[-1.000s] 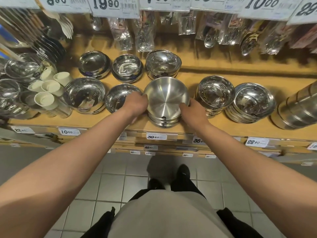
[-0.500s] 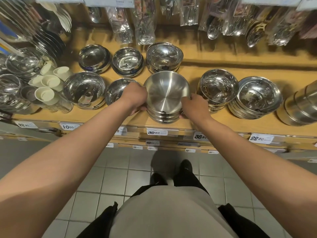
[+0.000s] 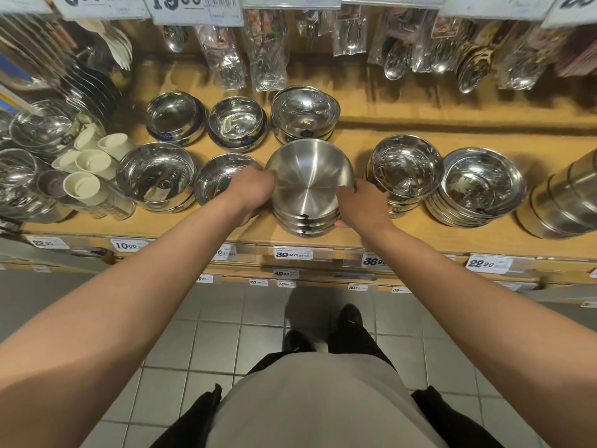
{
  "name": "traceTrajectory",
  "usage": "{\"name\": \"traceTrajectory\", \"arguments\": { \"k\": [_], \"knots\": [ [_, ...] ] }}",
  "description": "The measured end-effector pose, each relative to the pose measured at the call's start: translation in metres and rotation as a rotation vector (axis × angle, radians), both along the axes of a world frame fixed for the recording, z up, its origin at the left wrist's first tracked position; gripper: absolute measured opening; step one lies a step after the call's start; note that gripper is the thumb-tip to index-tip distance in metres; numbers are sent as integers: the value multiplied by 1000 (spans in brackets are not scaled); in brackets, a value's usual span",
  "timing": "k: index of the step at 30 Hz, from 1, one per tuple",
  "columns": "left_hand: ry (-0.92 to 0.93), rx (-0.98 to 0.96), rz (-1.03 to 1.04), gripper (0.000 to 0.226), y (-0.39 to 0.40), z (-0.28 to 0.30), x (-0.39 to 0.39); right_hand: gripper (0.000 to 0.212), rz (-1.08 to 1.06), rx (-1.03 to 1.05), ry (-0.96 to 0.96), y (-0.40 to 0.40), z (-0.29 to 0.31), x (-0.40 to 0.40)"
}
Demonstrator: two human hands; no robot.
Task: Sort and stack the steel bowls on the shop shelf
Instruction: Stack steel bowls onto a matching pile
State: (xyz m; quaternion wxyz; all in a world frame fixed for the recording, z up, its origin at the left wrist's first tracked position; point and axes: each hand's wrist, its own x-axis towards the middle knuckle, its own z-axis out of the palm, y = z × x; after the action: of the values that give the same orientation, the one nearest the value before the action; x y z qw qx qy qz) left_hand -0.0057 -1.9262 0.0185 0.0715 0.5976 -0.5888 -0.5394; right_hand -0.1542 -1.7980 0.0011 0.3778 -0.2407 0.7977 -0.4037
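A bowl stack (image 3: 307, 202) is set at the shelf (image 3: 420, 240) front edge, little bare wood being left before it; it is gripped between the left hand (image 3: 253, 194) and right hand (image 3: 361, 205), fingers curled round its sides; a single bowl (image 3: 219, 176) is crowded just left, another stack (image 3: 405, 169) right; three bowl piles (image 3: 303, 113) are ranged behind; hanging spoons (image 3: 397, 59) are seen farthest.

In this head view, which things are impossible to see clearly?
- Fingertips of the left hand and right hand: hidden behind the bowl stack.
- Bowl count in that stack: lower rims partly covered by both hands.
- Hanging price tag: cut off by the top edge.
- Small print on shelf label: too small.
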Motion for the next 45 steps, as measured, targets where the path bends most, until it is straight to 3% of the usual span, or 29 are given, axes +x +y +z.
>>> {"name": "traceTrajectory", "arguments": {
  "k": [7, 26, 32, 34, 38, 45],
  "knots": [
    [73, 102, 78, 30, 9, -6, -5, 17, 39, 18, 39, -3, 7, -8],
    [-34, 3, 35, 34, 4, 1, -8, 26, 42, 38, 39, 3, 10, -4],
    [-211, -346, -142, 22, 6, 4, -3, 21, 118, 39, 298, 5, 12, -6],
    [-225, -356, -151, 24, 5, 6, -3, 26, 105, 7, 366, 7, 12, -5],
    [-194, -344, -114, 22, 7, 9, -2, 3, 124, -19, 445, 7, 13, -3],
    [-170, -346, -69, 17, 14, 4, 0, 18, 111, -61, 499, 6, 16, 0]
  ]
}}
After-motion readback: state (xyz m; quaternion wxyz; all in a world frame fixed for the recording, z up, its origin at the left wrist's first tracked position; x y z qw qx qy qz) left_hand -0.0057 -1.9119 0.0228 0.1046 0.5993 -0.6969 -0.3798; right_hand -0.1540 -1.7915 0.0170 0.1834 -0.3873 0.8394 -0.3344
